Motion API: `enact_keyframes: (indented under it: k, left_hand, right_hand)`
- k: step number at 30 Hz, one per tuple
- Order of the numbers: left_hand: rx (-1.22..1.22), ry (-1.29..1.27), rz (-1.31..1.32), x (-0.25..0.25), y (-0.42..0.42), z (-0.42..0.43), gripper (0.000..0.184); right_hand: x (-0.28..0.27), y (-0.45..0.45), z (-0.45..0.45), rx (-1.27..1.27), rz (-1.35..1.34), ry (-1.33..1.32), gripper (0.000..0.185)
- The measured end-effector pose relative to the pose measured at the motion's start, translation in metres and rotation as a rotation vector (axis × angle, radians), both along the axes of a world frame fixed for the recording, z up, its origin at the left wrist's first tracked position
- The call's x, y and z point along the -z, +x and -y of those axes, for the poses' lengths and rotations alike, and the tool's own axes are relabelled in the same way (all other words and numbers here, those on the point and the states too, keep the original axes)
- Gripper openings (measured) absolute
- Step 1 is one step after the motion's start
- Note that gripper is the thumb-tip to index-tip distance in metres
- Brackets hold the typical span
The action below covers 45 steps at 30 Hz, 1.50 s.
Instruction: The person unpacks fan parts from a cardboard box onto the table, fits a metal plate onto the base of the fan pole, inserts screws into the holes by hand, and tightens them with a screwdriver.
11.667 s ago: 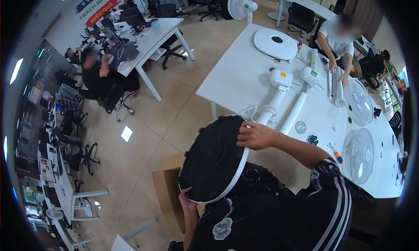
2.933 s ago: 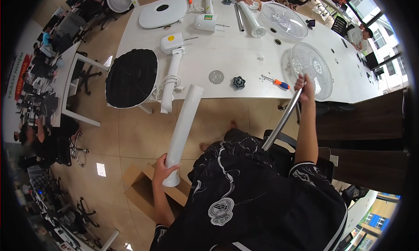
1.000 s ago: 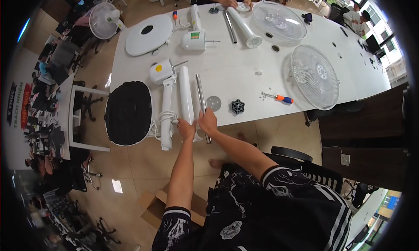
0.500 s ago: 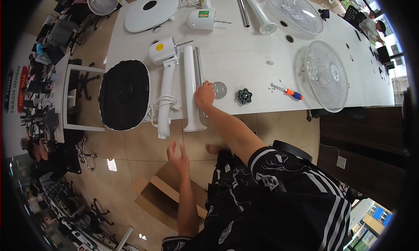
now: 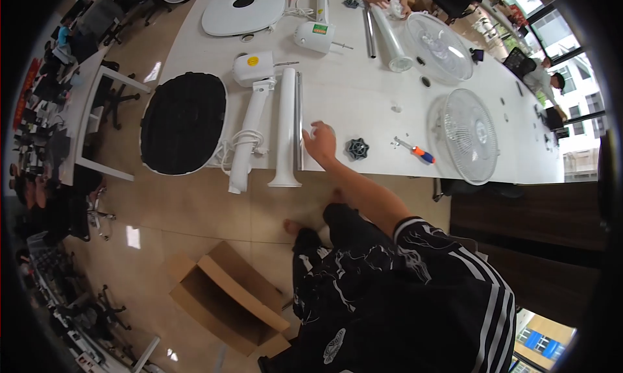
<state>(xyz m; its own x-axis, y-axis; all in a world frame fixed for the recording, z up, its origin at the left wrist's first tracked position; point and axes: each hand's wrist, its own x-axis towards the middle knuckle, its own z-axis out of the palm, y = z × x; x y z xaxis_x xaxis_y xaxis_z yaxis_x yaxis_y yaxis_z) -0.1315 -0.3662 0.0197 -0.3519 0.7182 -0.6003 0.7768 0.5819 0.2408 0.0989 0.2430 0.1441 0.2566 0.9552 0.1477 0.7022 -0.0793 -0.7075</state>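
Observation:
My right hand is above the near part of the white table, just right of the metal rods. Its thumb and forefinger are spread, with a gap between them. Beneath it lies a flat grey disc, mostly hidden by the hand; I cannot tell whether the fingers touch it. Left of the rods lies a white flared tube, and beyond that a white fan motor on its neck with a coiled cord. A black star-shaped knob sits to the right of the hand. My left hand is out of view.
A screwdriver and a fan grille lie to the right. A black-bottomed fan base overhangs the left edge. An open cardboard box stands on the floor. Across the table, another person's hands hold something white.
My right hand has come off the rods and moved over the grey disc, its fingers spreading. My left hand has dropped out of view. The camera view has shifted.

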Motion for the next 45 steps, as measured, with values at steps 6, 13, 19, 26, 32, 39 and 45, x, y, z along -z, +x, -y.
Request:
enact_keyframes:
  k: [6,13,19,26,32,39,45]
  left_hand:
    - [-0.200,0.130,0.129,0.033,0.064,-0.061,0.040]
    - [-0.463,0.275,0.189,0.094,0.117,-0.176,0.042]
    - [-0.757,0.362,0.123,0.160,0.151,-0.272,0.044]
    - [-1.012,0.472,-0.003,0.265,0.159,-0.374,0.046]
    - [-0.896,0.446,-0.061,0.346,0.169,-0.390,0.043]
    - [-0.841,0.241,-0.057,0.351,0.217,-0.415,0.033]
    - [-0.835,0.092,-0.075,0.359,0.236,-0.394,0.025]
  right_hand:
    - [-0.010,0.187,0.169,-0.008,0.242,-0.115,0.023]
    - [0.012,0.348,0.342,0.105,0.602,-1.403,0.053]
    - [0.069,0.441,0.370,-0.037,0.453,-1.437,0.052]
    - [0.141,0.516,0.387,-0.305,0.585,-1.581,0.056]
    - [0.198,0.564,0.453,0.151,0.488,-1.429,0.041]
    - [0.158,0.537,0.444,0.089,0.528,-1.511,0.030]
    - [0.129,0.516,0.428,-0.174,0.503,-1.489,0.038]
